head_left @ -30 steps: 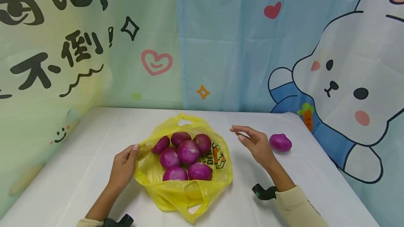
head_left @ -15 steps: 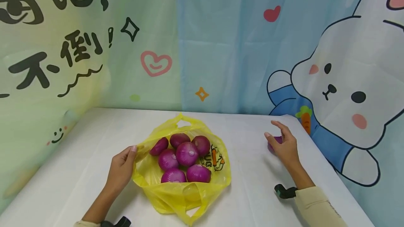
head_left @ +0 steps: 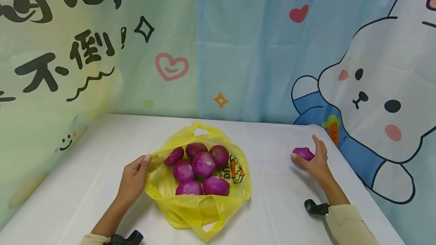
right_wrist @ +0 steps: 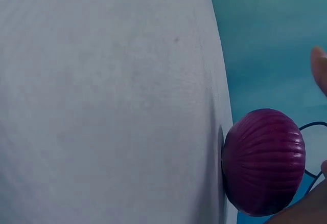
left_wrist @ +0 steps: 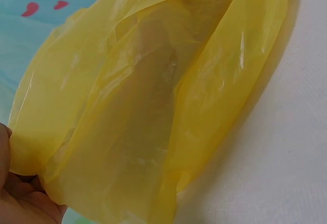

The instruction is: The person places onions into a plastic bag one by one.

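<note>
A yellow plastic bag [head_left: 170, 209] lies wide-mouthed on the table, with several purple onions [head_left: 203, 165] heaped inside. My left hand [head_left: 134, 179] pinches the bag's left rim between thumb and fingers. In the left wrist view the yellow film [left_wrist: 122, 121] stretches away from that grip and hides the onions. At the table's right, a single onion [head_left: 303, 153] sits outside the bag. My right hand [head_left: 318, 163] is at its right side, fingers raised and thumb in front. The right wrist view shows this onion [right_wrist: 265, 162] on the cloth, with a fingertip [right_wrist: 319, 68] apart from it.
A white cloth [head_left: 272, 199] covers the table. Behind it hangs a printed curtain [head_left: 231, 63] with a cartoon rabbit at the right. Both wrists wear black camera mounts [head_left: 316, 208].
My right hand has moved right, from beside the bag to the lone onion, first passing in front of it. The left hand keeps its hold on the bag's rim.
</note>
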Demonstrator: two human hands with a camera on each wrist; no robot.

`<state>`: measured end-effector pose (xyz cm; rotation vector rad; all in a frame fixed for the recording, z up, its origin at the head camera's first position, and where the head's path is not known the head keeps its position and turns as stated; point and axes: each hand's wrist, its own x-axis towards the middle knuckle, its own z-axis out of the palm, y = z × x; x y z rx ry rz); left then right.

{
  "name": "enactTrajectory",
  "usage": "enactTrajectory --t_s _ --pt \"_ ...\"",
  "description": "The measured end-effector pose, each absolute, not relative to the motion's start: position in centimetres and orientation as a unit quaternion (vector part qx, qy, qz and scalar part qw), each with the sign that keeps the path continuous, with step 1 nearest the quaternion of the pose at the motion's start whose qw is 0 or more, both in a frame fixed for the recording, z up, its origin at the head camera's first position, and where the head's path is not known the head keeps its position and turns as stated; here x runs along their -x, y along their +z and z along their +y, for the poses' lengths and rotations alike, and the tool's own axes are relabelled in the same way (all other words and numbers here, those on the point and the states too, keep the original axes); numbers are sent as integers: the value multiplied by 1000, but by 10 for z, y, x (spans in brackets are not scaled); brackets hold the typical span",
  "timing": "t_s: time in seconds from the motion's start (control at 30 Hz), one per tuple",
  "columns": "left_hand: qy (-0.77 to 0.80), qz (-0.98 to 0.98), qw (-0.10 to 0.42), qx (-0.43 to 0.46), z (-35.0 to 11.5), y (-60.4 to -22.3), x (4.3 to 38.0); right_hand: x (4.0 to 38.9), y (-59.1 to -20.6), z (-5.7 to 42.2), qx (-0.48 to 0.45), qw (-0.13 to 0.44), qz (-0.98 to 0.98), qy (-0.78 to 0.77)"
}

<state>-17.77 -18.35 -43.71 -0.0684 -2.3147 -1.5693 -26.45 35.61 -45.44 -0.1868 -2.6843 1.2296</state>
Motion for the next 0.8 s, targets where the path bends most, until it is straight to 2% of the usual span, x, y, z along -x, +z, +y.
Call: enactTrajectory --t_s 0.2,0.47,0.8 --pt "-552 -815 172 28 -182 -435 177 266 -459 359 62 55 -906 415" --pt "-555 -816 162 24 -183 -437 177 263 -457 357 59 70 -925 369" --pt "-559 -813 161 30 -182 -436 177 257 -452 350 37 44 -928 367"
